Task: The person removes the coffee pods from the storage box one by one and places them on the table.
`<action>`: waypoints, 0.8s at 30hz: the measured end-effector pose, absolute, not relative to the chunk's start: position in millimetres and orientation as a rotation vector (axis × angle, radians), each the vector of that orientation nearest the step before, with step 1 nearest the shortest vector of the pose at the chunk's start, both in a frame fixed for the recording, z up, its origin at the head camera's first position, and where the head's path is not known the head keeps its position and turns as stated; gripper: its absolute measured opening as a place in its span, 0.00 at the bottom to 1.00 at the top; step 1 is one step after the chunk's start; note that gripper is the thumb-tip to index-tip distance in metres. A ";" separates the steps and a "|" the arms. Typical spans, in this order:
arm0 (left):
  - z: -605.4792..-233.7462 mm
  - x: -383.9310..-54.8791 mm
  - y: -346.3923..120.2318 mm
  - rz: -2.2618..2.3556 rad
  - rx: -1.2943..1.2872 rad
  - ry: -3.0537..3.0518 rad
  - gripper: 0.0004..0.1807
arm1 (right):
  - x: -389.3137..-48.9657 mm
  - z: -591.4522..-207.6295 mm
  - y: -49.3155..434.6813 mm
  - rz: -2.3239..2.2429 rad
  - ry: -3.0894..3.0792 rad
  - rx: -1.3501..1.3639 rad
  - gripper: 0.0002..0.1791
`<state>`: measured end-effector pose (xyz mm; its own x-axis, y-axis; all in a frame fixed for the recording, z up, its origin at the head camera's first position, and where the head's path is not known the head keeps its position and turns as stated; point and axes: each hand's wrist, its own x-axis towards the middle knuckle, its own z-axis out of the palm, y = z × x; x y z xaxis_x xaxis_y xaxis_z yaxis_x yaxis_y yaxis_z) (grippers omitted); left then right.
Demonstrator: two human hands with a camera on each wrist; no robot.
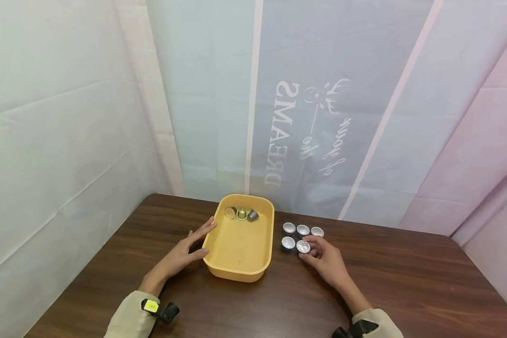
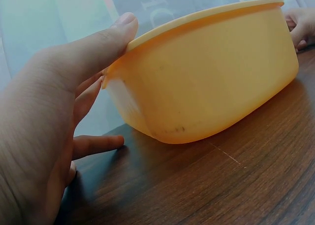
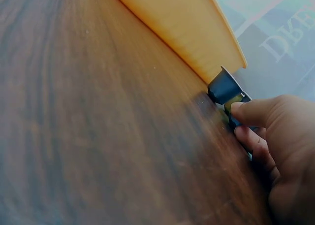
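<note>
Clock setup: we're using the yellow tray as the dial, 12 pointing away from the person.
Cuffs: pale left sleeve around 8 o'clock, pale right sleeve around 4, with a black wrist mount on the left one.
Left grip: our left hand is at 8 to 9 o'clock, fingers spread and pinching nothing. Thumb is up at the rim and looks to be touching it.
Right grip: our right hand is out past 3 o'clock, pinching one capsule between thumb and finger.
Pinched capsule: that foil-topped capsule sits at 10 o'clock from the right hand, foil up. We can't tell if it's off the counter.
Yellow tray: the tray lies at 9 o'clock from the pinched capsule, long axis running roughly 12 to 6. The right hand's on the capsule side, the left across the tray, so the right is way nearer.
In-between capsule: a dark-bodied capsule stands right between the pinched one and the tray.
Back row: three more, foil up, at 11, 12 and 1 from the pinched one.
Tray capsules: three inside, up at the 12 o'clock end, the middle one green.
Backdrop: hanging cloth with "DREAMS" lettering.
</note>
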<state>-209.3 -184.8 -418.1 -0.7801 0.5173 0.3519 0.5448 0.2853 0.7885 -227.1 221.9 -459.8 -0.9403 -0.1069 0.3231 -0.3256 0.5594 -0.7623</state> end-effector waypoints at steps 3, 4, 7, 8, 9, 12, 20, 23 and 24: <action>-418.0 -209.1 -184.9 -1.554 -1.031 -2.495 0.33 | -227.0 -458.8 221.4 1.322 -2.558 0.358 0.22; -418.0 -209.0 -184.9 -1.554 -1.030 -2.496 0.33 | -227.0 -458.3 221.3 1.323 -2.558 0.356 0.22; -418.2 -209.8 -185.2 -1.557 -1.032 -2.496 0.33 | -227.0 -457.0 221.2 1.322 -2.559 0.354 0.22; -418.3 -210.2 -185.3 -1.556 -1.032 -2.497 0.33 | -227.0 -456.5 221.2 1.319 -2.559 0.354 0.22; -418.5 -210.4 -185.4 -1.557 -1.033 -2.497 0.33 | -226.9 -456.2 221.1 1.317 -2.560 0.356 0.23; -418.6 -210.6 -185.6 -1.559 -1.032 -2.497 0.33 | -226.4 -455.7 221.0 1.308 -2.559 0.370 0.23; -418.1 -209.4 -185.0 -1.553 -1.022 -2.506 0.33 | -225.1 -457.9 221.8 1.273 -2.547 0.382 0.24; -418.0 -209.3 -184.9 -1.553 -1.024 -2.505 0.33 | -224.4 -458.1 222.4 1.262 -2.548 0.364 0.24; -417.9 -209.3 -184.8 -1.553 -1.024 -2.505 0.33 | -224.2 -458.0 222.6 1.260 -2.549 0.357 0.24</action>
